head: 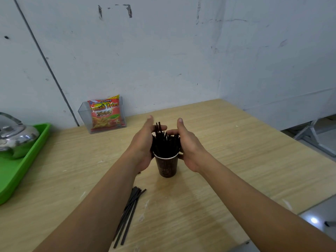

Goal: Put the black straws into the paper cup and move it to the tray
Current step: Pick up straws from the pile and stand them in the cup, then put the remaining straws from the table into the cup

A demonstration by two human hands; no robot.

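The left hand (143,142) and right hand (189,148) curl round the black straws (165,142) standing in the paper cup (167,166) between them.

Snack packet (105,113), left of centre in the frame, standing in a clear plastic holder (82,115) against the wall at the back of the tabletop (236,160).
- Top line, small dark script: "Kentang Goreng".
- Below it, large yellow letters: "French Fries".
- Under that, big red figures: "2000".
- Yellow strip at the packet's top right edge carries figures, cut off and not legible.

Paper cup (166,168), centre of frame: pale lettering on the dark wall, too small and blurred to read.
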